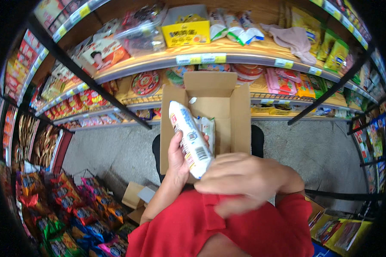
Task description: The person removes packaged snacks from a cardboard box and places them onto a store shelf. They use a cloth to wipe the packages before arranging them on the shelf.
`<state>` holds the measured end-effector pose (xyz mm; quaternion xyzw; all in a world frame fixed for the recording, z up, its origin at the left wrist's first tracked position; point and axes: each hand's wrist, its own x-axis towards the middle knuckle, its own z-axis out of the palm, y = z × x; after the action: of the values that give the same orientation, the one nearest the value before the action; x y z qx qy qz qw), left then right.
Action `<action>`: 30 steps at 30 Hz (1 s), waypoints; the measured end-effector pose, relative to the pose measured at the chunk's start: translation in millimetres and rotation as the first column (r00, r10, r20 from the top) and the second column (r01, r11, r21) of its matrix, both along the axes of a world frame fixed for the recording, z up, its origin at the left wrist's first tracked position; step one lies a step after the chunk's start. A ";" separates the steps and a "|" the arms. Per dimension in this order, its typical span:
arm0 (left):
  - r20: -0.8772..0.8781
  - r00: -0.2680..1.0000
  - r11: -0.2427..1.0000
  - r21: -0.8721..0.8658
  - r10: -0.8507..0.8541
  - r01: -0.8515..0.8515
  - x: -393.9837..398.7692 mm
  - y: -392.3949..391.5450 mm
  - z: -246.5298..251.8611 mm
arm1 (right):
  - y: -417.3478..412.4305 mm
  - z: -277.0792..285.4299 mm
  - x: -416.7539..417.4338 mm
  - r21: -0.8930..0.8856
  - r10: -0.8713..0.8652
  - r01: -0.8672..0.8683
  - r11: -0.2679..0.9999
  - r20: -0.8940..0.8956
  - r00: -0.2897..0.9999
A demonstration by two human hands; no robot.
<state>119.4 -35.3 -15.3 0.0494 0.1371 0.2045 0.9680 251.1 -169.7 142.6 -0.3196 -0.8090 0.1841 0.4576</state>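
My left hand (178,154) grips a long white plastic snack package (189,138) with blue and red print and a barcode, tilted over an open cardboard box (241,119). My right hand (241,180), blurred, is beside the package's lower end, fingers apart; whether it touches the package I cannot tell. Inside the box, partly hidden behind the held package, lies a white and green package (208,128). A small white scrap (192,100) is near the box's far inner wall.
A wooden shelf (167,53) ahead holds a yellow display box (186,33), white packages (234,25) and a pink cloth (291,40). Round red tins (145,83) sit one shelf lower. Snack bags (74,205) stand at lower left, near a small open carton (133,194). Black posts (93,83) flank the shelves.
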 end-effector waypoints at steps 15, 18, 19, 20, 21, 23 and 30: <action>-0.171 0.984 0.992 0.122 0.059 -0.038 0.7 3.9 -31.4 | -36.0 75.5 -13.2 -0.019 0.570 -0.604 0.797 -0.310 0.761; -0.293 0.944 0.966 0.248 0.153 -0.080 3.0 6.7 -30.2 | -37.6 77.0 -9.2 -0.004 0.575 -0.612 0.791 -0.340 0.745; -0.300 0.938 0.954 0.288 0.173 -0.084 2.2 7.1 -34.6 | -39.3 77.5 -7.5 0.001 0.576 -0.614 0.789 -0.347 0.740; -0.307 0.932 0.941 0.328 0.195 -0.089 1.0 6.5 -37.4 | -39.5 76.5 -3.5 0.007 0.585 -0.624 0.782 -0.354 0.729; -0.305 0.926 0.922 0.373 0.225 -0.101 2.3 7.0 -35.1 | -41.3 78.0 -3.2 0.012 0.593 -0.630 0.776 -0.355 0.723; -0.320 0.912 0.917 0.379 0.257 -0.126 6.1 4.8 -27.3 | -45.2 82.0 0.6 0.004 0.594 -0.632 0.775 -0.349 0.725; -0.356 0.894 0.871 0.486 0.274 -0.074 20.8 8.4 -44.2 | -41.0 101.1 -5.1 -0.130 0.558 -0.620 0.773 -0.325 0.764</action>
<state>140.2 -26.8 -59.5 0.3065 0.2903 0.3041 0.8540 246.0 -210.7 243.7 -0.0699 -0.7718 0.4528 0.4409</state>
